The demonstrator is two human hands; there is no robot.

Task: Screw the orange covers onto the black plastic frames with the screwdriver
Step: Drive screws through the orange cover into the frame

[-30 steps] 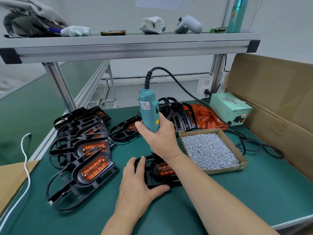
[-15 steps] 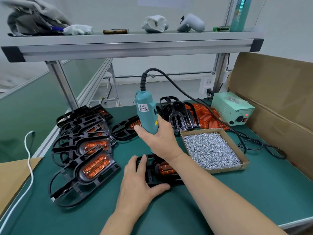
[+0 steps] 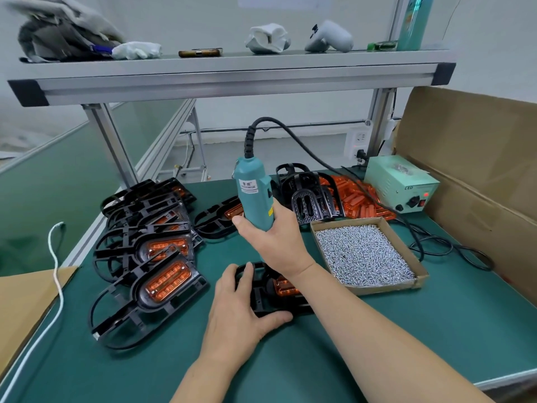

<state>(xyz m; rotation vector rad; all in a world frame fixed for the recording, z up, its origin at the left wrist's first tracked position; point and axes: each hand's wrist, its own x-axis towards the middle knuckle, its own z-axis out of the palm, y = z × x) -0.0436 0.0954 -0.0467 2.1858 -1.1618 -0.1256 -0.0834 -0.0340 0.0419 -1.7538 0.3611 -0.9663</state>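
Scarcely changed: right grip [image 3: 276, 239] still clasps the upright screwdriver [image 3: 255, 196] above the orange cover [image 3: 286, 287], left grip [image 3: 238, 309], laid flat, still pins its black frame [image 3: 261, 299] to the tabletop [image 3: 377, 330], so driving probably continues

- Bench [image 3: 377, 344], green top: frame pile [image 3: 139, 248] with orange covers fitted at left, 1 lone frame [image 3: 209, 225] behind it, 1 near frame [image 3: 258, 301] at the front middle.
- Far side: empty frames [image 3: 308, 193], loose covers [image 3: 359, 203], power box [image 3: 401, 184].
- Right: screw box [image 3: 363, 254], black cable [image 3: 453, 251].
- Left edge: cardboard [image 3: 23, 301], white cord [image 3: 56, 266].
- Shelf [image 3: 232, 80]: cloths [image 3: 64, 39], glove [image 3: 136, 50], phone [image 3: 200, 52], rag [image 3: 267, 39], controller [image 3: 329, 37].
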